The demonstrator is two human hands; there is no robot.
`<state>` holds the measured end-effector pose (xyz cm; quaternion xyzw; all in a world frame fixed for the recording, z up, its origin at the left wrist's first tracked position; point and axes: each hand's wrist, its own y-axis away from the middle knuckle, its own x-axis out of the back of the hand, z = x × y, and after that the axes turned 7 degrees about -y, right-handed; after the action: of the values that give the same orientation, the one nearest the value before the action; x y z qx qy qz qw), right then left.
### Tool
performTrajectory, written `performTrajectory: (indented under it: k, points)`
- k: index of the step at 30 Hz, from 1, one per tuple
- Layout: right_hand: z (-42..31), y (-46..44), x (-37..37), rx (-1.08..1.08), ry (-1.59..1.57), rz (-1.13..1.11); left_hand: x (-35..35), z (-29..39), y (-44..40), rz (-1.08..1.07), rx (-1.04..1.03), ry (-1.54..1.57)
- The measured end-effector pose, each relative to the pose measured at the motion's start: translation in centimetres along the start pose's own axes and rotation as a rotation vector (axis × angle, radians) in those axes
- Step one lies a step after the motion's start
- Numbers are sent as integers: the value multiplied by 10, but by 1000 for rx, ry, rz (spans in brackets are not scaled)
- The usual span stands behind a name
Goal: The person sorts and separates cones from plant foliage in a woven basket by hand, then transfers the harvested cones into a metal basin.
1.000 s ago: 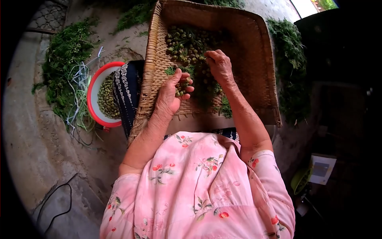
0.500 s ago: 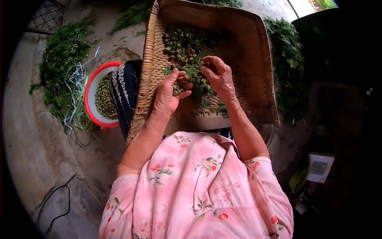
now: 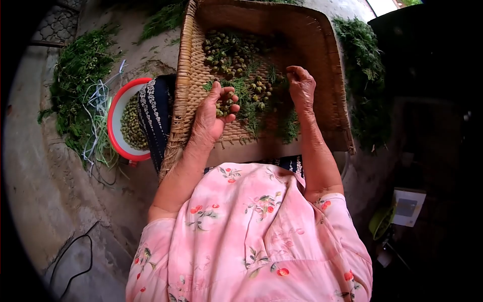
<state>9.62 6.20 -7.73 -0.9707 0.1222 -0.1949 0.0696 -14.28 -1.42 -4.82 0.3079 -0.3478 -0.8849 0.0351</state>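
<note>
My left hand (image 3: 214, 111) is cupped over the left side of a woven wicker tray (image 3: 322, 55), its fingers curled around several small round green cones (image 3: 225, 104). Over the tray's right side, my right hand (image 3: 302, 89) is closed with the fingertips pressed together; whether anything sits between them is too small to see. A pile of loose cones (image 3: 226, 53) mixed with feathery green sprigs lies in the upper left of the tray. More cones and sprigs (image 3: 250, 118) are between my two hands.
A red-rimmed white basin (image 3: 114, 121) of green cones stands left of the tray, partly behind dark patterned cloth (image 3: 157, 121). Leafy branches (image 3: 83, 75) and pale plastic strips (image 3: 98, 110) lie on the floor. More greenery (image 3: 359, 50) is on the right. A black cable (image 3: 85, 267) lies lower left.
My right hand has moved to the right, away from the left hand and the sprigs. My left hand stays nearly in place, still holding cones.
</note>
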Motion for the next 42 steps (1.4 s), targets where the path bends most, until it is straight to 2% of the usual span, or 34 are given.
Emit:
performTrajectory:
  k: [2, 4, 6, 10, 13, 15, 16, 18, 19, 20, 22, 24, 26, 27, 30, 33, 38, 42]
  points:
    - [5, -2, 0, 159, 291, -56, 0, 0, -1, -11, 10, 9]
    - [0, -3, -5, 140, 291, -124, 1, 0, 0, -17, 15, 18]
    - [-4, -5, -6, 154, 545, -274, 0, 0, -1, -20, 14, 70]
    - [-12, 3, -4, 187, 651, -290, 1, -1, -1, -1, 3, 73]
    - [-11, 10, -2, 208, 726, -212, 1, -2, -1, -8, -11, 27]
    - [-29, 14, -1, 35, 239, -127, -2, 0, 3, 0, -20, 2]
    - [-42, 17, 0, 32, 241, -126, -5, 0, 6, 10, -29, -24]
    - [-73, 22, -1, -212, -482, -488, -10, 2, 10, 6, -28, -6]
    - [-83, 23, 0, -320, -516, -537, -12, 3, 10, 4, -30, 15]
    - [-78, 22, -4, -318, -517, -536, -11, 3, 9, 3, -31, 14]
    - [-57, 16, -15, 10, -100, -441, -7, 1, 6, -39, -29, 51]
    - [-45, 10, -22, 45, 8, -396, -5, 1, 6, -24, -22, 31]
    - [-36, 7, -27, 201, 270, -504, -3, 1, 5, -10, -12, 12]
    - [-37, 7, -29, 245, 274, -566, -2, 0, 3, -17, -10, 18]
    - [-45, 8, -22, 144, 429, -658, -2, 1, 3, -24, -3, 31]
    - [-43, 9, -19, 121, 454, -707, -3, 1, 3, -18, -2, 27]
    - [-56, 19, -31, 176, 612, -651, -3, 0, 2, -11, -13, 3]
    - [-62, 20, -35, 126, 664, -646, -3, 1, 3, -19, -6, 6]
